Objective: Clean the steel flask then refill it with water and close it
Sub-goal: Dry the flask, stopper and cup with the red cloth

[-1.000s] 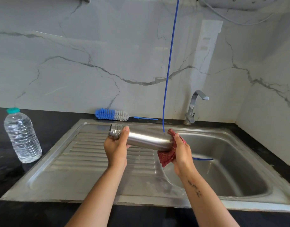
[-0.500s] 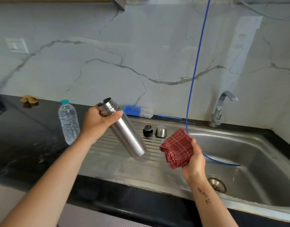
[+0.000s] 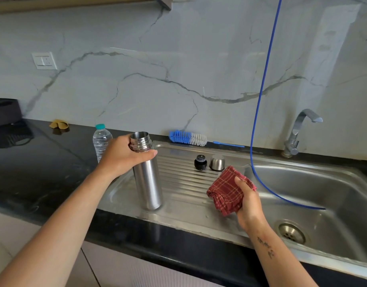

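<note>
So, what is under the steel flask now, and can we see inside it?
The steel flask, gripped near its neck by the left hand, stands upright with its base on the ribbed drainboard of the sink. Its mouth is open, uncapped. The interior is not visible, so any water inside cannot be judged.

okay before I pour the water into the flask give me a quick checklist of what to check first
1. Steel flask upright on the draining board: ok, left hand grips its neck.
2. Flask mouth open: ok, black stopper and steel cap sit apart on the board.
3. Water bottle within reach: ok, it stands just behind the left hand.
4. Water bottle opened: not ok, teal cap is on.
5. A hand free to pour: not ok, right hand holds the red cloth.
6. Flask dry and clean inside: cannot tell.
</note>
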Tool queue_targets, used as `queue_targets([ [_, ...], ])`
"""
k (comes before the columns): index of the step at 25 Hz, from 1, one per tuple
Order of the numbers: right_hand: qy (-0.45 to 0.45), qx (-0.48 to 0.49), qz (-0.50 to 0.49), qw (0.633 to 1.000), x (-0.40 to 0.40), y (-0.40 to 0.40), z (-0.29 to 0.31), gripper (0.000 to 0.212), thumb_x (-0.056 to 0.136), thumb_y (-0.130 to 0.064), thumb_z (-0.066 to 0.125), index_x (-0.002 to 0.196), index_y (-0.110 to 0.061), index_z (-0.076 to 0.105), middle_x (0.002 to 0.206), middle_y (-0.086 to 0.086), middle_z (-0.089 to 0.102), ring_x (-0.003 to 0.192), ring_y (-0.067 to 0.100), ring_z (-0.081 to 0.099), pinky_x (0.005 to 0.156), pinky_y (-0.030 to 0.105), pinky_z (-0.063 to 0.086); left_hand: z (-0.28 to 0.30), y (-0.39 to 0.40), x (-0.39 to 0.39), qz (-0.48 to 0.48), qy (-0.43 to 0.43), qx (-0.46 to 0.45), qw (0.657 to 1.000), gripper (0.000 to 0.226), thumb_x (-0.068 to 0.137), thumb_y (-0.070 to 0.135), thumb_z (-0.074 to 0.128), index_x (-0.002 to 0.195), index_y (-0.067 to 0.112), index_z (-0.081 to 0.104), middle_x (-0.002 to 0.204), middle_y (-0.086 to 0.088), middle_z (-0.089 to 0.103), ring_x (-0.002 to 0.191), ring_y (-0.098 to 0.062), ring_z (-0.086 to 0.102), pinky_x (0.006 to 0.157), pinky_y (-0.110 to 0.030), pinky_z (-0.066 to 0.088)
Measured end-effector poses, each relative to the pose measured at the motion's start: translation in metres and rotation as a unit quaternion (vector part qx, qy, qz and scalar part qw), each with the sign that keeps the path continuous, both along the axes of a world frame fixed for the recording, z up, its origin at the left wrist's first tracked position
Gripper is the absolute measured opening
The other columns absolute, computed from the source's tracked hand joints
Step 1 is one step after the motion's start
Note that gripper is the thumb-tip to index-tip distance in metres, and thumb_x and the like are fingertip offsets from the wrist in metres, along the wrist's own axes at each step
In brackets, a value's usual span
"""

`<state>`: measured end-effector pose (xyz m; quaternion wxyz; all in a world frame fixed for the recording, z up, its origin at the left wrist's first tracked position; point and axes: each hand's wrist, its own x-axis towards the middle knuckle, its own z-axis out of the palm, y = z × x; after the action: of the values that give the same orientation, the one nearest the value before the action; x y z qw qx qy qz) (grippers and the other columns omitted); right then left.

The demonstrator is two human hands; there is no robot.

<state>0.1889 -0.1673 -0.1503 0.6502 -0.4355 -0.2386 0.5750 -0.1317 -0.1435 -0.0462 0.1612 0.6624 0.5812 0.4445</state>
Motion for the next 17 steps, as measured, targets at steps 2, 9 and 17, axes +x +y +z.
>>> queue_targets([
  [2,0.001,-0.010,0.005,1.000,0.001,0.000,-0.002,0.015,0.099,-0.020,0.062,0.114,-0.020,0.060,0.103,0.014,0.076,0.093,0.033,0.072,0.078,0.049,0.059,-0.002,0.000,0.003,-0.005,0.017,-0.005,1.000,0.027,0.072,0.040,0.089,0.090,0.026,0.075,0.085,0.014,0.077,0.083,-0.001,0.071,0.077,-0.030,0.057],
  [9,0.004,-0.041,0.009,0.999,0.007,-0.003,-0.002,0.018,0.096,-0.012,0.063,0.111,-0.021,0.057,0.101,0.016,0.075,0.093,0.037,0.070,0.077,0.054,0.058,-0.009,0.002,0.005,-0.027,-0.026,-0.029,0.999,0.033,0.074,0.041,0.089,0.102,0.030,0.074,0.096,0.016,0.077,0.095,-0.004,0.071,0.091,-0.035,0.056],
  [17,0.013,-0.045,0.006,0.999,0.010,-0.001,-0.003,0.022,0.096,-0.012,0.063,0.116,-0.020,0.056,0.103,0.018,0.075,0.093,0.039,0.071,0.092,0.064,0.053,-0.010,-0.001,0.010,-0.004,-0.057,-0.035,0.998,0.061,0.069,0.049,0.090,0.121,0.032,0.063,0.112,0.014,0.073,0.105,-0.006,0.068,0.095,-0.033,0.053],
])
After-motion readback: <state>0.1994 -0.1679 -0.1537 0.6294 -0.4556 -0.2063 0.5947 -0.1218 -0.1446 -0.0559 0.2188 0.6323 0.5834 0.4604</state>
